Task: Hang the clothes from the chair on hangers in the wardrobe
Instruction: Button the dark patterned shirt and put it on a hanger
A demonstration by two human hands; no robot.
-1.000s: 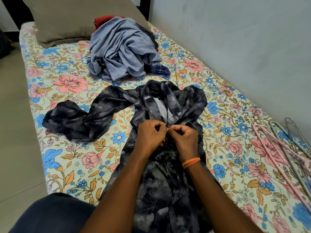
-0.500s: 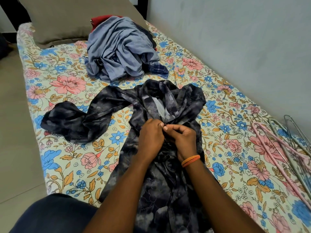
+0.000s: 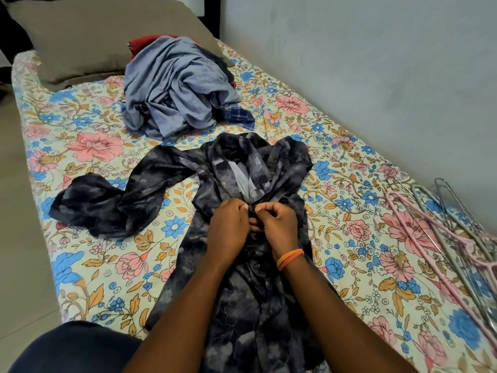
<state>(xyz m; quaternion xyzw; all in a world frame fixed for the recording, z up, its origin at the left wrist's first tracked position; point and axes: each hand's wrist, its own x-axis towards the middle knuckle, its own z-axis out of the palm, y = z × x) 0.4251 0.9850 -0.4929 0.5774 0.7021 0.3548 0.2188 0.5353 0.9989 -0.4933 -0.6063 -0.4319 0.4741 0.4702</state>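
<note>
We see the dark mottled shirt laid flat on the floral bedsheet, its long axis running from us toward its collar, one sleeve flung out to the shirt's left. Our left hand and right hand pinch its front placket just below the collar; the button itself is hidden by fingers. Beyond the collar lies a crumpled blue-grey clothes heap; thin wire and pink hangers lie to the shirt's right, partly cut off.

The dark shirt is thin cloth with a faint sheen. The floral bedsheet looks matt cotton. The hangers are pink plastic and bare metal wire.
</note>
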